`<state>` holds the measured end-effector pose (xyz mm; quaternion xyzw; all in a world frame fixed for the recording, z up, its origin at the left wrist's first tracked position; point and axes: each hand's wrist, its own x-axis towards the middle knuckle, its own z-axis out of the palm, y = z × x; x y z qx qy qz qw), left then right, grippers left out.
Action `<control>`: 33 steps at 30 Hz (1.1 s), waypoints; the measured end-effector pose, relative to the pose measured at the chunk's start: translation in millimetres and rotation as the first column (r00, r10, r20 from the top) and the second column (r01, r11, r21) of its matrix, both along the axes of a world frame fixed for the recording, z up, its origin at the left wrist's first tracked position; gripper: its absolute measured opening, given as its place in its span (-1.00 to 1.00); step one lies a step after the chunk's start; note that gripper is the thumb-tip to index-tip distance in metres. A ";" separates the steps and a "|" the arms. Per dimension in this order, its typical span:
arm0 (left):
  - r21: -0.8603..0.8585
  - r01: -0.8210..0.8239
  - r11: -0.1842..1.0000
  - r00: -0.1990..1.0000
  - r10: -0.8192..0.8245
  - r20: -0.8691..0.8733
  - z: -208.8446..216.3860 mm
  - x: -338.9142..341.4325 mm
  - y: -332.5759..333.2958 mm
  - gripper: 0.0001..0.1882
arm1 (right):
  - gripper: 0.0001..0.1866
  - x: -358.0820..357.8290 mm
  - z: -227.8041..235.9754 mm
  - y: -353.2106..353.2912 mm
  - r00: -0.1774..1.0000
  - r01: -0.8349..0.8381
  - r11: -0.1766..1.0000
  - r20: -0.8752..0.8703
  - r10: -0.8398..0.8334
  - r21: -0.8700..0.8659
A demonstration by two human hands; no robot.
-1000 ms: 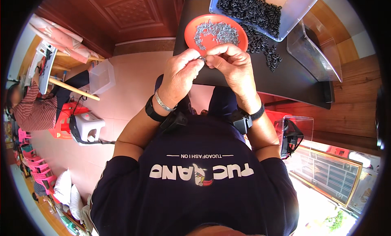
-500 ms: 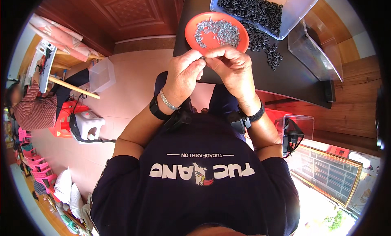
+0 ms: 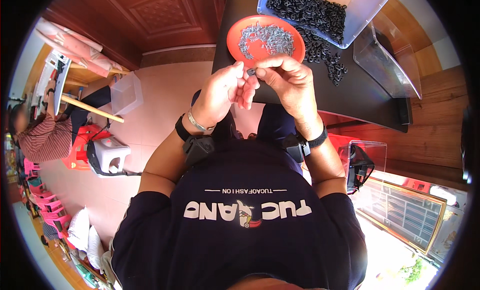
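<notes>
My right hand [image 3: 287,85] pinches a small black plastic piece [image 3: 251,71] between thumb and forefinger. Beside it, my left hand [image 3: 222,90] is turned palm up, its fingers loosely apart and slightly curled; the fingertips are close to the piece, and I cannot tell whether they touch it. Just beyond both hands, an orange-red plate [image 3: 237,27] on the dark table holds many small silvery metal pins or nails [image 3: 280,40]. To its right, loose black plastic pieces [image 3: 325,57] lie spilled in front of a tilted clear bin [image 3: 367,12] full of the same kind.
A clear plastic lid or panel [image 3: 387,65] leans at the right of the black table [image 3: 345,92]. Left, a person in a striped top [image 3: 47,137] sits by another table. A white and grey stool [image 3: 110,152] and a clear box [image 3: 126,93] are on that side.
My left hand has let go of the black piece and rolled palm up, its fingers opening. My right hand keeps its pinch on the piece.
</notes>
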<state>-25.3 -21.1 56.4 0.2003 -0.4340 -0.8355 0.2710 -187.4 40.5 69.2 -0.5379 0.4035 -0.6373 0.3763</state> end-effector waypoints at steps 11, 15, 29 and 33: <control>-0.357 -0.106 0.928 0.969 0.177 0.172 9.2 0.1 6.8 -0.80 | -0.83 -5.4 -8.3 -0.1 0.982 0.069 0.997 -0.177 -0.063 0.030; -0.598 -0.184 0.780 0.942 0.314 0.121 8.6 -2.6 7.4 -0.82 | -0.83 -6.4 -6.0 5.6 0.983 0.118 0.987 -0.155 -0.101 0.108; -0.498 -0.278 0.821 0.917 0.381 0.116 0.3 11.4 -9.6 -0.79 | -0.79 -155.5 -6.8 13.6 0.412 0.611 0.790 -0.832 -0.372 -0.050; -0.520 -0.257 0.815 0.916 0.376 0.137 2.0 8.1 -5.2 -0.77 | -0.74 -163.7 -9.7 -8.0 0.369 0.510 0.858 -0.915 -0.165 0.051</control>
